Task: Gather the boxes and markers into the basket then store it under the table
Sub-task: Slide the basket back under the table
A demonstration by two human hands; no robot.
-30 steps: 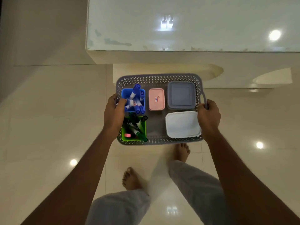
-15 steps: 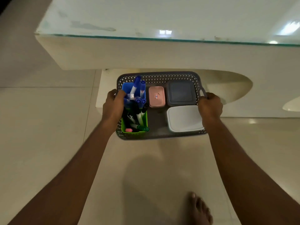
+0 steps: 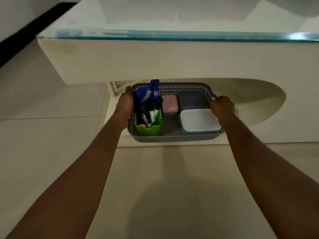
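Your left forearm [image 3: 86, 166] and right forearm [image 3: 255, 152] are bare from the near edge of view to the wrists, each narrowing toward its far end. Your left hand [image 3: 125, 105] and right hand [image 3: 222, 106] are bare too. Dim light blurs the fingers, so nails and finer marks cannot be made out.

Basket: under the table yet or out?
Mostly in: basket over the lower shelf, far rim below the tabletop. Left hand and right hand grip its ends; resting or held, cannot tell.
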